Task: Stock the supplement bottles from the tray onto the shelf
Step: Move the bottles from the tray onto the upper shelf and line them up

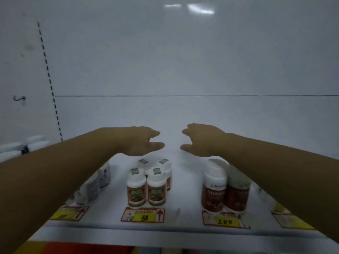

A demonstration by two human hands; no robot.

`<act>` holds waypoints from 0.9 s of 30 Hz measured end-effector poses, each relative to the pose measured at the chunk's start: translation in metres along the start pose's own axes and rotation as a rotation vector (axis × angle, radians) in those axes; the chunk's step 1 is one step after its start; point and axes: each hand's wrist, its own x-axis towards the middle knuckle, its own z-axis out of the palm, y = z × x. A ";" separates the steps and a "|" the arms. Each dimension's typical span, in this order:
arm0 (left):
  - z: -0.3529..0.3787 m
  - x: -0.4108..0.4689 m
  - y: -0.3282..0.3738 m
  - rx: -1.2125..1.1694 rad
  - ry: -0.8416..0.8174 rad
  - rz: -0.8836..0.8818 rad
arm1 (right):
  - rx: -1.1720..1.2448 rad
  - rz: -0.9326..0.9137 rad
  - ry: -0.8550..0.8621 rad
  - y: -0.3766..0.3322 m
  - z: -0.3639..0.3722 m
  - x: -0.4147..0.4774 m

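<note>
Both my arms reach over the white shelf (183,198). My left hand (141,141) and my right hand (200,140) hover side by side above the back of the shelf, fingers apart, holding nothing. Below my left hand stands a cluster of several small white-capped bottles with green and orange labels (146,186). Under my right forearm stand two larger dark red bottles with white caps (225,189). My left forearm partly hides some grey-labelled bottles (97,182). No tray is in view.
Price tags line the shelf's front edge: one reading 88 (144,215), one reading 200 (226,220), others at far left and far right. The white back panel (183,61) rises behind. White bottles (18,146) lie at the far left.
</note>
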 end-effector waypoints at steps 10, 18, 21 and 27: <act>-0.011 -0.002 0.129 -0.064 0.194 0.078 | -0.010 0.003 0.087 0.088 -0.024 -0.155; 0.078 -0.059 0.309 -0.295 0.285 0.462 | -0.011 -0.126 -0.008 0.166 0.030 -0.338; 0.125 -0.065 0.354 -0.158 0.130 0.542 | -0.039 -0.078 -0.185 0.196 0.073 -0.389; 0.216 -0.037 0.373 -0.472 -0.177 0.349 | 0.131 0.201 -0.420 0.274 0.176 -0.447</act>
